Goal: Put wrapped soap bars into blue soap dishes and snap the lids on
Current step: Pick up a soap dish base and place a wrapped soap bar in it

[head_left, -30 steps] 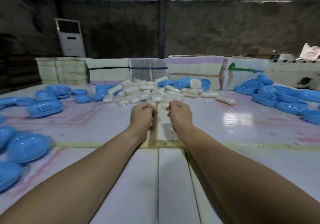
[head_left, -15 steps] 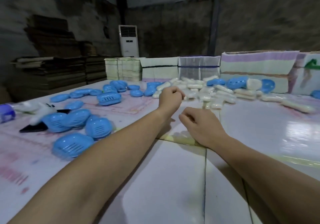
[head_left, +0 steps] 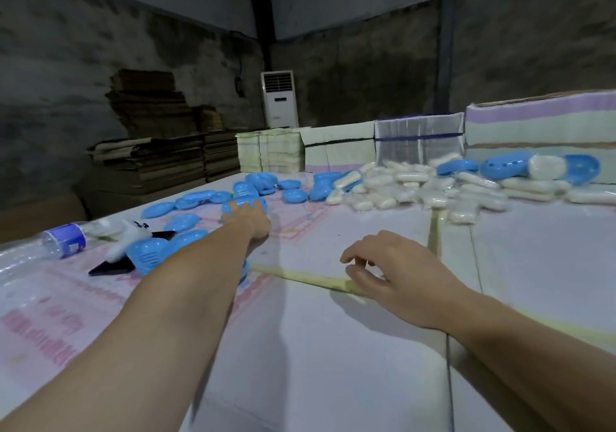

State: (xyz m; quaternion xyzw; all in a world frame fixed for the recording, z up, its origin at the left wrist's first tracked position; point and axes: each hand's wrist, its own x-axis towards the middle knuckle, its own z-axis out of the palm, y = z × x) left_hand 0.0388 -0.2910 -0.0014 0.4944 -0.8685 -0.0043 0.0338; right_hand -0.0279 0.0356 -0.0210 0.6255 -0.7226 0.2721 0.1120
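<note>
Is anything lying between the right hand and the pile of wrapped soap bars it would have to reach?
Nothing visible. The right hand rests on bare table, and only bare tabletop lies between it and the pile of wrapped soap bars farther back. The left hand is off to the side, on a blue soap dish.

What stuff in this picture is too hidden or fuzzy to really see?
- Head view: the left hand covers the blue soap dish it reaches; whether the fingers grip it cannot be told.
- Head view: the left forearm hides most of a blue dish at the table seam.
- Head view: the plastic bottle is motion-blurred; its label is unreadable.
- Head view: the black object is partly hidden under a blue lid.
</note>
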